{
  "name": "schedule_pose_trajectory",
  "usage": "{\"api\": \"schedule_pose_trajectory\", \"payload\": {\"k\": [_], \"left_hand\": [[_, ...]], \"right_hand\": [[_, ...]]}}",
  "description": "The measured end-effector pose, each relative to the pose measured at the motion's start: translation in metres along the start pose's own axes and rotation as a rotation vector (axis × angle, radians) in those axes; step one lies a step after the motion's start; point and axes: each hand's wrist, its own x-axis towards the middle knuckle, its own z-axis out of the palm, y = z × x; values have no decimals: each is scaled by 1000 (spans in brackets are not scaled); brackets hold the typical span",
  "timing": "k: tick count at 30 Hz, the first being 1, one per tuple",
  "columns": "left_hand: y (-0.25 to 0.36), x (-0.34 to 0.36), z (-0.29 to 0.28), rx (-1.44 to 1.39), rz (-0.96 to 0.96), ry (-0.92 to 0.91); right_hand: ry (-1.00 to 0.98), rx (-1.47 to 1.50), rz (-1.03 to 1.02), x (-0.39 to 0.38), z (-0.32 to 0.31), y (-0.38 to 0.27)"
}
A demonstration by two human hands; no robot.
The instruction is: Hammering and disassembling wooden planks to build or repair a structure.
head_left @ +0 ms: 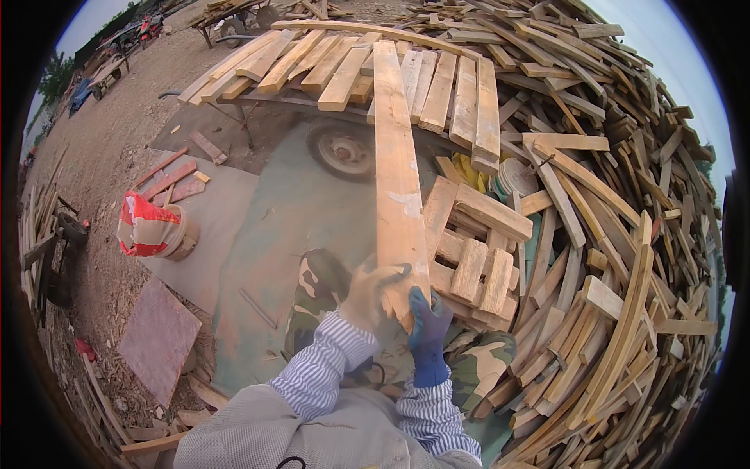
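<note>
A long wooden plank stretches away from me, its far end over the row of boards on the cart. Its near end looks jagged, and a pale patch marks its face. My left hand, in a tan glove, is closed on the plank's left edge near that end. My right hand, in a blue glove, grips the right corner of the same end with the thumb on top. Just right of the plank, short wood blocks are stacked crosswise.
The cart's laid-out boards lie ahead above a wheel. A large heap of loose lumber rises on the right. A bucket with a red and white bag and a square panel are on the left. Green sheeting covers the ground.
</note>
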Motion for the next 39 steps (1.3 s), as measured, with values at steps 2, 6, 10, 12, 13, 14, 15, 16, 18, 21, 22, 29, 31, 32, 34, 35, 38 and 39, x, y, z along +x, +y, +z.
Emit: {"api": "schedule_pose_trajectory", "payload": {"k": [2, 6, 10, 12, 13, 14, 15, 16, 18, 21, 22, 29, 31, 32, 34, 35, 38, 39], "left_hand": [[-2, 3, 4, 627, 483, -157], [-7, 27, 10, 825, 533, -254], [4, 69, 48, 250, 74, -164], [-18, 102, 29, 277, 197, -339], [-17, 125, 38, 74, 37, -306], [-10, 158, 50, -127, -126, -268], [-1, 189, 61, -149, -190, -285], [4, 214, 72, -170, -254, -306], [10, 244, 71, 18, -222, -231], [-17, 266, 54, 193, -224, -86], [-22, 266, 42, 133, -299, -107], [-60, 236, 17, 221, -344, -73], [-60, 225, 9, 227, -379, -43], [-60, 220, 7, 224, -395, -11], [-59, 209, 9, 230, -426, -2], [-58, 203, 11, 233, -442, 13], [-61, 177, 0, 276, -427, -13], [-57, 173, -7, 287, -432, -14]], "right_hand": [[-10, -260, -188, 5, -9, 0], [78, -55, 91, 16, -14, -12], [151, 41, 21, 45, -15, -20], [141, 218, 135, 71, -7, -49], [161, 252, 93, 94, -6, -46], [184, 286, 53, 121, -7, -39], [143, 297, 60, 157, -17, -25], [236, 338, -99, 207, -20, 3], [202, 387, 54, 258, 3, -23], [264, 512, -23, 240, 25, 9], [131, 441, 58, 215, 25, 13], [105, 157, 216, 115, -50, 26], [172, 82, 172, 96, -87, 3], [213, 58, 163, 85, -112, -6], [316, -10, 114, 56, -167, -22], [379, -50, 76, 37, -194, -28], [596, -68, 130, -30, -287, -10], [671, -80, 156, -53, -301, -1]]}}
